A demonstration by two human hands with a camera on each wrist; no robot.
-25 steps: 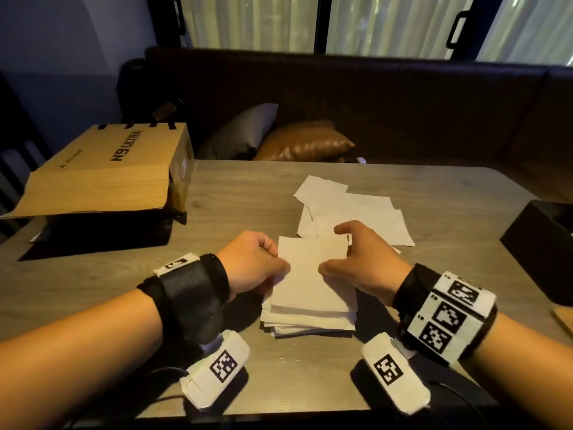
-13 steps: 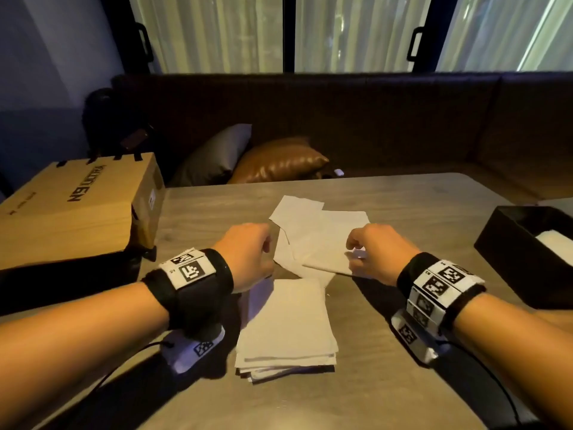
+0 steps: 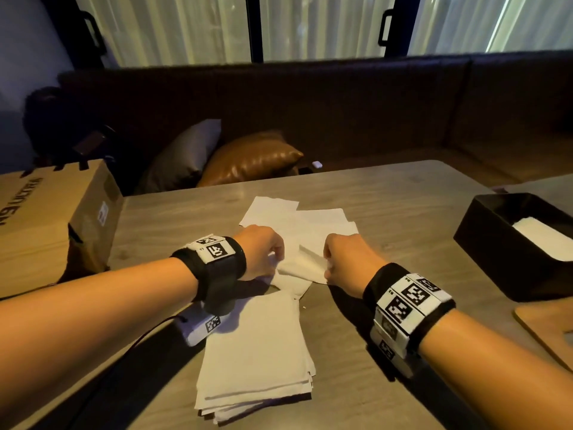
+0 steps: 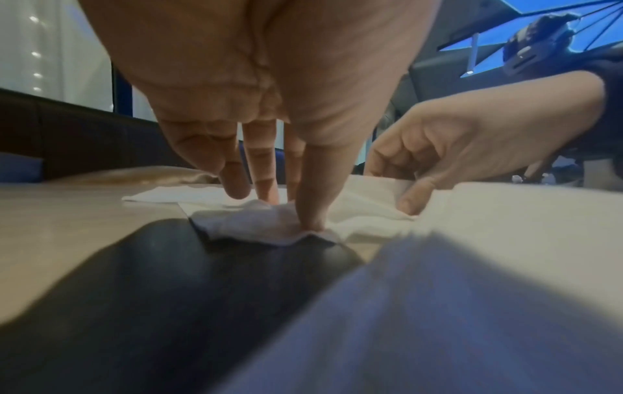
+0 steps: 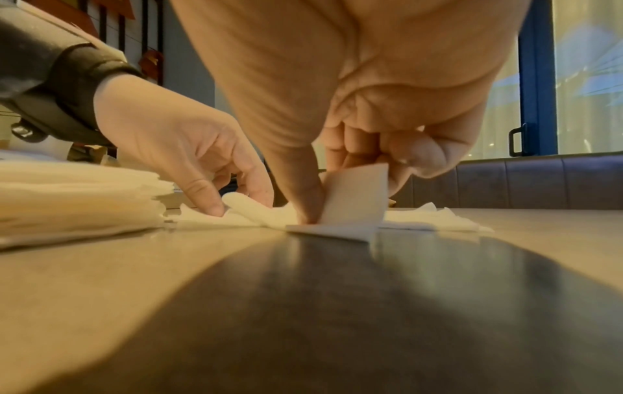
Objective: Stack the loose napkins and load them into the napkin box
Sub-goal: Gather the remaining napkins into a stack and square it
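A squared stack of white napkins lies on the wooden table near me. Beyond it, several loose napkins lie overlapping. My left hand pinches the crumpled left corner of one loose napkin. My right hand pinches its right edge and lifts it. In the left wrist view my left hand's fingertips press into the bunched corner. In the right wrist view the raised edge stands between thumb and fingers. The black napkin box at the right holds some white napkins.
A brown cardboard box stands on the table's left side. A wooden board lies at the right edge, in front of the napkin box. Behind the table runs a dark bench with two cushions.
Both hands left the stack and reached forward to the loose napkins. Each now pinches one side of the nearest loose napkin. The head view has tilted up.
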